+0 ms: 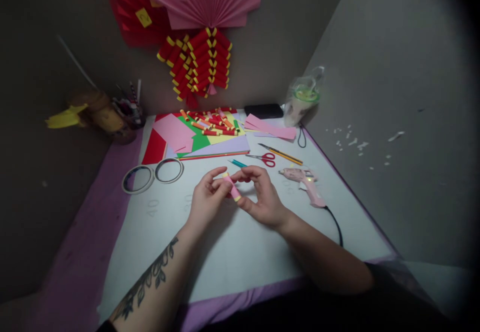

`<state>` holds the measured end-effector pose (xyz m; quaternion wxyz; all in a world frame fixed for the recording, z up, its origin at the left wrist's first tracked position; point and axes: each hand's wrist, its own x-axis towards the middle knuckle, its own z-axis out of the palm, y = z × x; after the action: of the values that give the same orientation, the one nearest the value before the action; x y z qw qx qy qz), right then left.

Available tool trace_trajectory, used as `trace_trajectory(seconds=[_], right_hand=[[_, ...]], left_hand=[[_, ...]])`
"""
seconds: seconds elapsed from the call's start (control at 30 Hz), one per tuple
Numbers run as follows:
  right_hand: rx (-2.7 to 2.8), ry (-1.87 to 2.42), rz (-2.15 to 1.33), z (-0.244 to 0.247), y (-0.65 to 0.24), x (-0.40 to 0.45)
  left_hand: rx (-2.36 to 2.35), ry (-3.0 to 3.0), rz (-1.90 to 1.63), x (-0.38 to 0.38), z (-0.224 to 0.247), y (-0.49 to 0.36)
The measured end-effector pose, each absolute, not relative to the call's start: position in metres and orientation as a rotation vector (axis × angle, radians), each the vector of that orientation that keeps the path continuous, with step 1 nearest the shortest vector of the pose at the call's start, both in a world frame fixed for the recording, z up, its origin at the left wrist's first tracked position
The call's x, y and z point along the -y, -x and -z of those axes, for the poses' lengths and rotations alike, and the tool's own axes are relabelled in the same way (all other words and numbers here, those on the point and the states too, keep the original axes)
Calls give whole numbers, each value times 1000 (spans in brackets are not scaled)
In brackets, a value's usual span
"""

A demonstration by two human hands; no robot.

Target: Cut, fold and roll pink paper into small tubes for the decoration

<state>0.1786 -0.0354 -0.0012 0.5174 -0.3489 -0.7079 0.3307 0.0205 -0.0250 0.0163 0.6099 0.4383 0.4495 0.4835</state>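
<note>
A small pink paper roll (pixel 233 188) with yellow bands at both ends is held at a tilt above the white tabletop. My left hand (pixel 212 192) grips it with thumb and fingers from the left. On the other side, my right hand (pixel 262 197) has its thumb at the roll's lower yellow end and its fingers curved near the upper part. Just beyond the fingers lie a teal pen-like tool (pixel 238 163) and red-handled scissors (pixel 267 159). A pink hot glue gun (pixel 305 182) rests to the right of my right hand.
Two tape rolls, one outer (pixel 131 190) and one inner (pixel 182 172), lie at left. Behind are stacked coloured paper (pixel 221 147), several small paper rolls (pixel 210 133), pink strips (pixel 275 131), a yellow craft knife (pixel 287 156), a phone (pixel 263 111) and a cup (pixel 300 104). Firecracker garlands (pixel 202 64) hang on the wall.
</note>
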Motion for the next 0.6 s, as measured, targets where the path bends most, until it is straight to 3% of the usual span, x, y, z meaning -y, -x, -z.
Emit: trace_trajectory(seconds=[0.6], right_hand=[[1658, 848, -804, 3, -178, 34]], left_hand=[[-1082, -1051, -1091, 27, -21, -21]])
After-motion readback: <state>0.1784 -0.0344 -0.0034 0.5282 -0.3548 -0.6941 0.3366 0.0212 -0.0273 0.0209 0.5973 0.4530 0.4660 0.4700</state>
